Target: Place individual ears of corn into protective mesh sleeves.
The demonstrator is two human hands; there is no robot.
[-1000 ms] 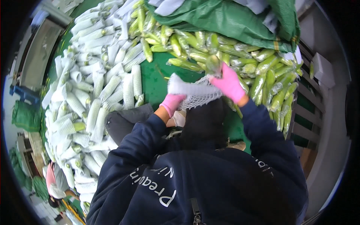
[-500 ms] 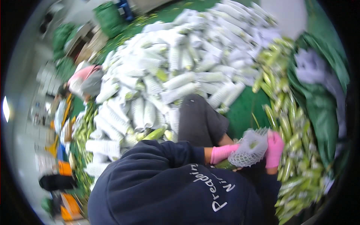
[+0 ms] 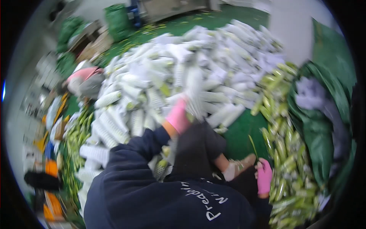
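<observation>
My left hand (image 3: 178, 116), in a pink glove, is over the near side of the heap beyond my knee. It grips the lower end of a long green vegetable in a white foam net sleeve (image 3: 195, 89); both are smeared by motion. Its green tip shows below the net. My right hand (image 3: 264, 176), also pink-gloved, is low on the right, beside the row of bare green vegetables (image 3: 284, 147). Its fingers are loosely bent and apart, and I see no vegetable in them. A thin green strip (image 3: 252, 144) ends close to its fingertips.
A wide heap of net-sleeved vegetables (image 3: 152, 76) spreads ahead on the green floor (image 3: 244, 133). On the right stands an open green sack (image 3: 310, 126) with white material inside. A co-worker (image 3: 85, 82) bends at the left beside more green vegetables (image 3: 78, 133). Green sacks (image 3: 116, 23) stand behind.
My hands have parted. My left hand has carried the netted vegetable from my lap forward and left to the heap. The right has let go of the net and dropped lower. The view has shifted slightly.
</observation>
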